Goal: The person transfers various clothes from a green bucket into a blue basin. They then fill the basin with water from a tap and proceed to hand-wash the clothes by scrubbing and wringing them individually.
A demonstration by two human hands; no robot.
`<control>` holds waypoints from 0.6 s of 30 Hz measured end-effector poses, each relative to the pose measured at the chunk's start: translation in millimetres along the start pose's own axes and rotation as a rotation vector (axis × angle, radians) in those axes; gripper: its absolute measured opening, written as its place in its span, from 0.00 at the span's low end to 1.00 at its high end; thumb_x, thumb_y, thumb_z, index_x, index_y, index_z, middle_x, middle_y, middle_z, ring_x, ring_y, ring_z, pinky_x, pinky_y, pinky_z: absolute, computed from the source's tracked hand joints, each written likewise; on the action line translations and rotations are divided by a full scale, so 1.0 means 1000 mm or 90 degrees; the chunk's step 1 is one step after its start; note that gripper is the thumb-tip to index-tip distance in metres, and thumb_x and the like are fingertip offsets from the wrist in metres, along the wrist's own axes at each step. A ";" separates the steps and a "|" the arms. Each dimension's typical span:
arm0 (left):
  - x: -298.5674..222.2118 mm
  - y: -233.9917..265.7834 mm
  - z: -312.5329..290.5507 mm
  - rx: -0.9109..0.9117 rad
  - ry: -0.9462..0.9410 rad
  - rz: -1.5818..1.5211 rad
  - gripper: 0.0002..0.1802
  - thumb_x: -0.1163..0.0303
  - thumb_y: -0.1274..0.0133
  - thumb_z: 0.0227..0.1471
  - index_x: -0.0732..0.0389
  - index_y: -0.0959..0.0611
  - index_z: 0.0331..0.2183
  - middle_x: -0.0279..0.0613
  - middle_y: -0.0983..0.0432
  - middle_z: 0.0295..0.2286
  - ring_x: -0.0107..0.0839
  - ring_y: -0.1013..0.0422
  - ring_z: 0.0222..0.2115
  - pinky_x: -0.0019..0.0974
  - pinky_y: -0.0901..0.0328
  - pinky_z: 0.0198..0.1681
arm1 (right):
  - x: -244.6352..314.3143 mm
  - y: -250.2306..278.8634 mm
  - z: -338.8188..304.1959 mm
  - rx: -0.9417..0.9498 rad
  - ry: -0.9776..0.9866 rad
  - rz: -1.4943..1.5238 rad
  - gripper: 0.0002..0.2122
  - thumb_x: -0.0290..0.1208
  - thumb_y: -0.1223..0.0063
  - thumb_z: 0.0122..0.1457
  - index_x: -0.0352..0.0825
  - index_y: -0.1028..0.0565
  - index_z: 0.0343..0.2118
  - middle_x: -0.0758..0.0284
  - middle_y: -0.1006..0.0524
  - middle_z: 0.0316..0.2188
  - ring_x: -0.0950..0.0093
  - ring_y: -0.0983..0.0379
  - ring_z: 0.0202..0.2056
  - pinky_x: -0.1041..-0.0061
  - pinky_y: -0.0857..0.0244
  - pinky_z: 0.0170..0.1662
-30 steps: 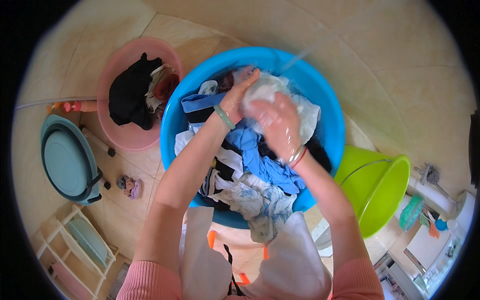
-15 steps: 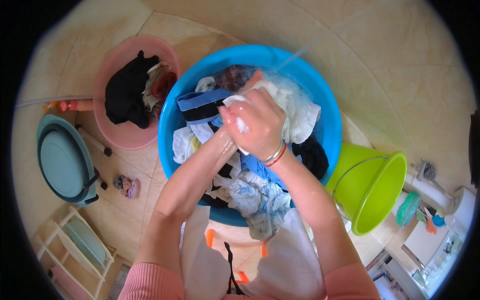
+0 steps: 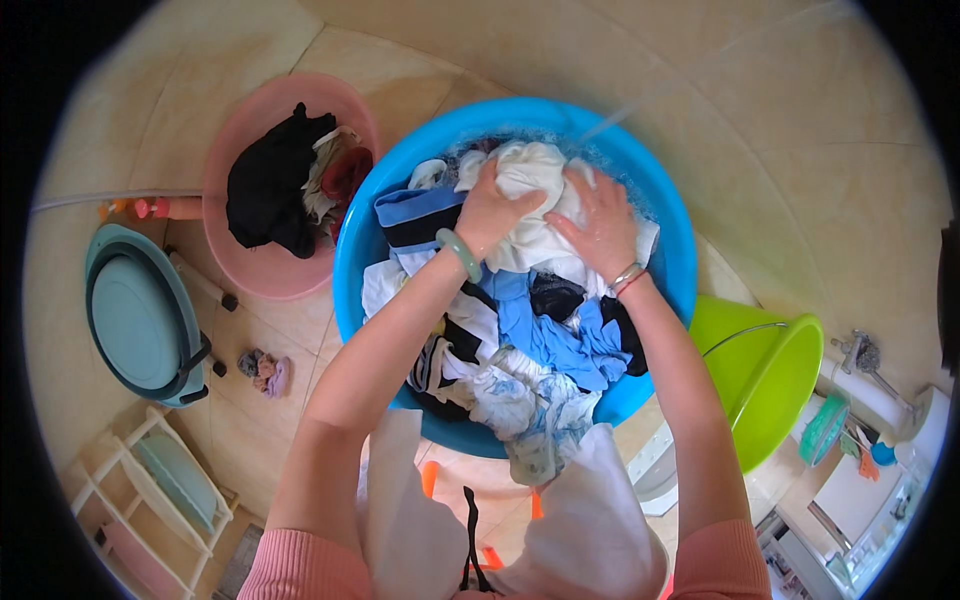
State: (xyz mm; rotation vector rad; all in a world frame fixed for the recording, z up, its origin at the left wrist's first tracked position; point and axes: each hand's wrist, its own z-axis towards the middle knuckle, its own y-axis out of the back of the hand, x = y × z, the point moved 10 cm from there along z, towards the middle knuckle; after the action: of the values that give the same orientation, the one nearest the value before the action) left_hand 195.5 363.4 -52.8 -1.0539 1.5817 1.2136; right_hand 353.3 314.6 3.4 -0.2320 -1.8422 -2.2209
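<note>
A large blue tub [image 3: 349, 260] holds a heap of wet clothes and foamy water. On the white garment [image 3: 525, 170] at the heap's far side lie both my hands. My left hand [image 3: 498, 213], with a green bangle at its wrist, rests on the cloth's left part, its thumb stretched out. Over the right part, my right hand [image 3: 603, 228] lies with fingers spread; it wears a silver bangle and a red cord. Nearer me are a light blue garment [image 3: 545, 340], a blue-and-black garment [image 3: 420, 215] and a pale stained cloth [image 3: 540, 415] hanging over the near rim.
A pink basin [image 3: 235, 270] with dark clothes stands at the far left, beside a collapsible teal basin [image 3: 135, 320]. Hair ties [image 3: 264, 372] lie on the tiles. To the right leans a lime-green bucket [image 3: 765, 390]. A thin water stream [image 3: 610, 122] enters the tub from the far right.
My hands were pressed together above the tub with white cloth and suds between them. Now they have parted and lie on the white garment. The view has shifted slightly.
</note>
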 end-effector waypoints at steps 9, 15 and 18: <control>0.121 -0.083 0.052 0.296 0.076 0.538 0.16 0.66 0.50 0.51 0.63 0.17 0.40 0.54 0.24 0.42 0.50 0.28 0.45 0.45 0.35 0.49 | -0.043 -0.100 0.000 0.336 -0.217 -0.019 0.19 0.46 0.51 0.58 0.40 0.28 0.48 0.53 0.24 0.40 0.57 0.26 0.42 0.60 0.31 0.40; 0.147 -0.090 0.052 0.346 0.153 0.199 0.19 0.63 0.49 0.54 0.60 0.20 0.45 0.48 0.26 0.47 0.45 0.28 0.45 0.45 0.35 0.51 | -0.090 -0.124 -0.007 0.200 -0.407 0.043 0.15 0.42 0.47 0.55 0.38 0.22 0.39 0.54 0.24 0.41 0.55 0.26 0.41 0.62 0.31 0.42; 0.081 -0.081 0.020 0.358 0.341 -0.344 0.20 0.61 0.48 0.55 0.60 0.22 0.47 0.45 0.26 0.47 0.40 0.28 0.45 0.43 0.33 0.49 | -0.061 -0.067 -0.006 -0.043 -0.212 0.117 0.12 0.38 0.43 0.52 0.40 0.21 0.37 0.55 0.24 0.39 0.56 0.26 0.39 0.62 0.31 0.41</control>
State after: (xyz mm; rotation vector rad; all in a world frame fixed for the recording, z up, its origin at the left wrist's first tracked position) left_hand 253.2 359.1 -153.9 -1.3539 1.7155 0.1007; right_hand 392.9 325.2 -77.7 -0.7943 -1.8126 -2.2209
